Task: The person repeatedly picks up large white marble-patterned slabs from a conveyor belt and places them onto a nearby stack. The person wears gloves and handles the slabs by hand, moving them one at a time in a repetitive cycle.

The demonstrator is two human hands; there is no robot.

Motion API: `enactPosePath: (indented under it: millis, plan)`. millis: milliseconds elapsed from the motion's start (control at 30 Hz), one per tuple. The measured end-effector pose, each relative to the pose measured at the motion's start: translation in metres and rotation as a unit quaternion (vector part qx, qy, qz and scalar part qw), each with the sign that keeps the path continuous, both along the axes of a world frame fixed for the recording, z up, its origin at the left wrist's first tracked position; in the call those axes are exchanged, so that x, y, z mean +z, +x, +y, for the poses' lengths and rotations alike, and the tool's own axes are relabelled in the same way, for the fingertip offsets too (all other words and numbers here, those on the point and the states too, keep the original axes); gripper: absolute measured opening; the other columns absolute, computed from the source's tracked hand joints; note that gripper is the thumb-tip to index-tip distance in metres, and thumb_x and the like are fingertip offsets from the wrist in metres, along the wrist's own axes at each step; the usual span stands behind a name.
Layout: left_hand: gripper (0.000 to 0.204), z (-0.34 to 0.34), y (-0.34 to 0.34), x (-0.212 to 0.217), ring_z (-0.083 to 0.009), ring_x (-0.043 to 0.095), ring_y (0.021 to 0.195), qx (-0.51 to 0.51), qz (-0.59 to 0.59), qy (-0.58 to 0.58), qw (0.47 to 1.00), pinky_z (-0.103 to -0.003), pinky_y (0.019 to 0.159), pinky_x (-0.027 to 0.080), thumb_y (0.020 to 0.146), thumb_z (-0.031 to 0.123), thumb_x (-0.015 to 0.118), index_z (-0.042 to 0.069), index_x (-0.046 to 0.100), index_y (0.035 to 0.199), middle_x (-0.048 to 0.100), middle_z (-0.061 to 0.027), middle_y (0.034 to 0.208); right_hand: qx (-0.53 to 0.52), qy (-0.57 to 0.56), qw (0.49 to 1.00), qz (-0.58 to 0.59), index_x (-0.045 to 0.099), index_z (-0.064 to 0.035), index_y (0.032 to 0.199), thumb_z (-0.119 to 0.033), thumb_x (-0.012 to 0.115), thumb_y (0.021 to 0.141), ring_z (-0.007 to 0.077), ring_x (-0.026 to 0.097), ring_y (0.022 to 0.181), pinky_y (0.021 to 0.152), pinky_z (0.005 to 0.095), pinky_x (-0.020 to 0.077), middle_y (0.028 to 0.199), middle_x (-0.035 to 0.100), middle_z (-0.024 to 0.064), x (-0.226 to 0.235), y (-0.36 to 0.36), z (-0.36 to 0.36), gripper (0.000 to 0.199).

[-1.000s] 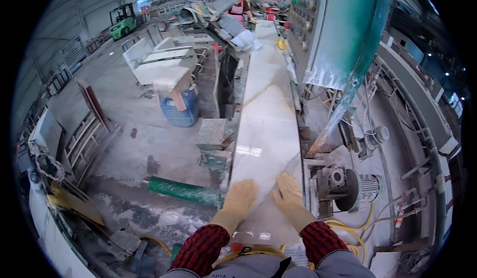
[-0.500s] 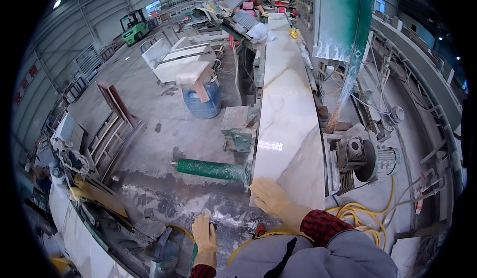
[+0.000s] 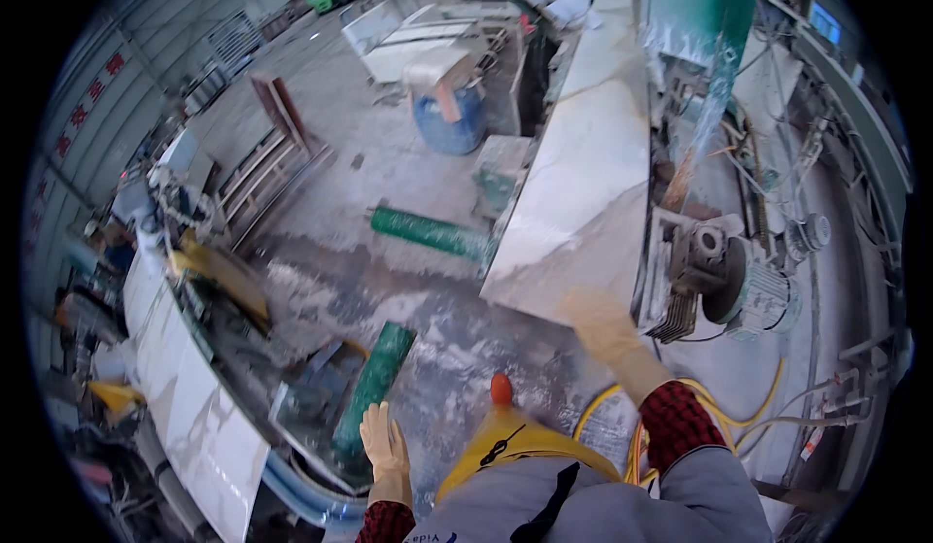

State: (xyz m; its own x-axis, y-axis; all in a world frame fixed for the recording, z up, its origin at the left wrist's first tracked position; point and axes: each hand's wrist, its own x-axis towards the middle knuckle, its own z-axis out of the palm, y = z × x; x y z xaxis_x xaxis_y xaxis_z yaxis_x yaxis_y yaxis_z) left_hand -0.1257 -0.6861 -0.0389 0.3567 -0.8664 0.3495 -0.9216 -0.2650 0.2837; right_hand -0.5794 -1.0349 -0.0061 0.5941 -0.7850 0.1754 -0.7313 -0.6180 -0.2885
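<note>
A long, polished white stone slab [image 3: 583,169] with beige veining lies on the machine bed in front of me and runs away toward the back. At its near edge, toward the right corner, is my right hand [image 3: 607,334] in a cream rubber glove, its fingers smeared by motion. Whether it presses on the slab or grips its edge cannot be made out. My left hand [image 3: 386,446], gloved alike, hangs low on the left with fingers stretched and nothing in them. Just beyond it a green roller [image 3: 374,388] slants upward; contact with it is unclear.
Another green roller [image 3: 428,232] sticks out left from the bed. A motor [image 3: 753,295] stands right of the slab, above a yellow hose [image 3: 719,407] on the floor. A blue drum [image 3: 447,125] stands farther off, and a second white slab [image 3: 194,388] lies at my left.
My view has swung downward and left, bringing the roller beside my left hand and my orange boot tip into sight. The right hand has shifted from the slab's left corner toward its right one.
</note>
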Motion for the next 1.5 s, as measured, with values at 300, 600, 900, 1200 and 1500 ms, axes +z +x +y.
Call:
enactPosePath:
  millis: [300,600,900,1200,1500]
  plan:
    - [0.043,0.219,-0.031,0.018,-0.0517,0.059,0.159,0.268,0.092,0.046,0.958,-0.062,0.134,0.043,0.121,0.014,0.07,0.007,0.072,0.164,0.07,-0.0246,0.168,0.031,-0.114,0.984,-0.132,0.076,-0.0075,0.155,-0.015,0.065,0.116,0.0466,0.067,0.151,0.134,0.057,0.0495,0.159,0.074,0.024,0.005,-0.083,0.023,0.041]
    - [0.043,0.397,-0.08,-0.016,-0.0523,0.057,0.163,0.46,0.261,0.06,0.846,-0.055,0.138,0.045,0.127,0.025,0.063,0.006,0.071,0.165,0.067,-0.0269,0.173,-0.25,-0.124,0.949,-0.145,0.07,-0.004,0.168,-0.013,0.061,0.121,0.0437,0.061,0.165,0.143,0.0513,0.0422,0.172,0.069,0.0261,-0.099,-0.133,0.082,0.049]
    - [0.044,0.543,-0.064,-0.055,-0.052,0.057,0.164,0.524,0.365,-0.003,0.769,-0.054,0.138,0.045,0.127,0.026,0.063,0.005,0.071,0.165,0.066,-0.0297,0.174,-0.359,0.316,0.875,0.07,0.073,-0.0096,0.164,-0.033,0.052,0.123,0.0514,0.071,0.148,0.13,0.0593,0.0538,0.156,0.078,0.0282,-0.175,-0.025,0.272,0.052]
    - [0.05,0.654,-0.042,-0.064,-0.0509,0.056,0.166,0.563,0.282,-0.004,0.777,-0.058,0.139,0.044,0.124,0.021,0.068,0.009,0.067,0.172,0.06,-0.0301,0.18,-0.064,0.155,0.985,-0.037,0.081,-0.0103,0.151,-0.037,0.049,0.124,0.0505,0.074,0.14,0.123,0.0627,0.0549,0.145,0.084,0.0256,-0.076,0.286,0.35,0.049]
    - [0.063,0.648,-0.026,-0.048,-0.0521,0.051,0.169,0.656,0.189,-0.055,0.728,-0.061,0.143,0.037,0.121,0.019,0.07,0.008,0.056,0.181,0.056,-0.0286,0.184,0.358,-0.124,0.879,-0.288,0.078,0.0021,0.144,-0.02,0.071,0.113,0.0476,0.071,0.141,0.13,0.0621,0.0489,0.151,0.078,0.0259,0.003,0.566,0.415,0.039]
